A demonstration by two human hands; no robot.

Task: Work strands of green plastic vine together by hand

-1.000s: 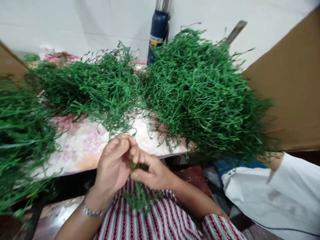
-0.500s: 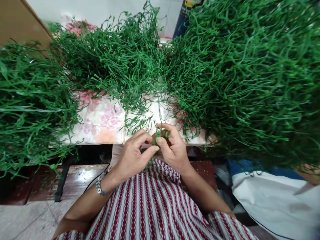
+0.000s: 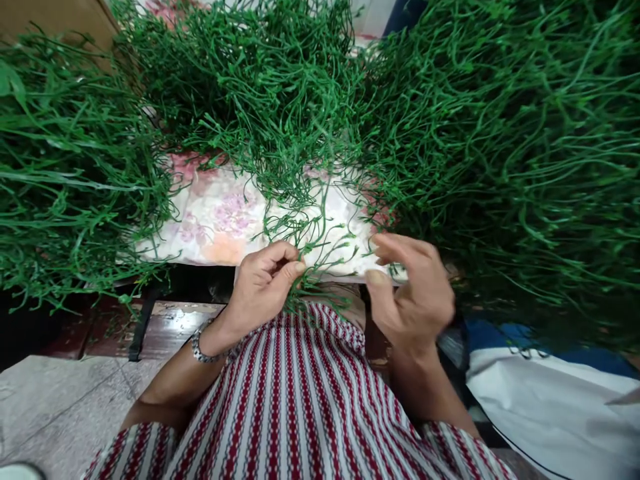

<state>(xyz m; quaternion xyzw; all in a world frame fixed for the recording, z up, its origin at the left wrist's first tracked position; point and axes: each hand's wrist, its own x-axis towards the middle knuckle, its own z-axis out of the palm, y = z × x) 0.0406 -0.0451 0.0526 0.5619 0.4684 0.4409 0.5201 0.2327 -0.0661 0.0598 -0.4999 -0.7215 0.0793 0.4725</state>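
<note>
My left hand (image 3: 265, 283) pinches a small sprig of green stems (image 3: 327, 257) between thumb and fingertips. Thin branches with knobby tips fan out from it to the right and downward, looking like artificial plant pieces. My right hand (image 3: 415, 293) is off to the right, apart from the sprig, its thumb and fingers spread with nothing seen between them. In front of both hands lies a flower-patterned cloth (image 3: 233, 213) on the table. A few loose stems (image 3: 285, 223) trail over it just beyond my left hand.
Tangled heaps of green stems rise at the left (image 3: 75, 180), the back (image 3: 260, 87) and the right (image 3: 515, 160). A cardboard box (image 3: 65, 23) stands at the back left. White fabric (image 3: 545, 400) lies at the lower right. A dark strap (image 3: 143, 327) hangs below the table edge.
My right hand has let go of the stems, opened and moved right. My left hand keeps its pinch, and the sprig's branches now spread out. The view has tipped downward.
</note>
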